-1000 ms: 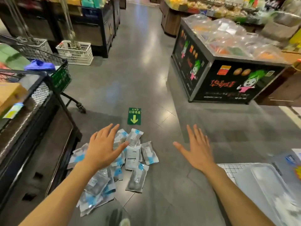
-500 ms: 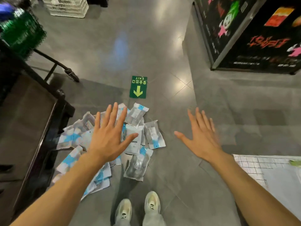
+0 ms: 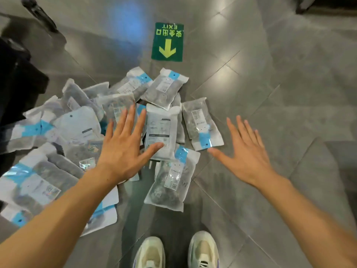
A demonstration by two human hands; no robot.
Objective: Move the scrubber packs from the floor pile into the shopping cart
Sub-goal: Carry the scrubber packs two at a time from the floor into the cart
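The task looks barely begun: the scrubber packs (image 3: 162, 132) lie heaped on the grey floor (image 3: 270, 93), overlapping one another just below a green exit sticker (image 3: 167, 41), and none is lifted. The left hand (image 3: 123, 151) hovers over the pile's middle, its grip spread flat with nothing in it; the right hand (image 3: 247, 151), equally spread and empty, hangs beside the pile's right edge. Every pack is yet to go. The shopping cart itself is not plainly visible; only dark shapes crowd the left border. The pile's left side is cut off, and the labels are too small to read.
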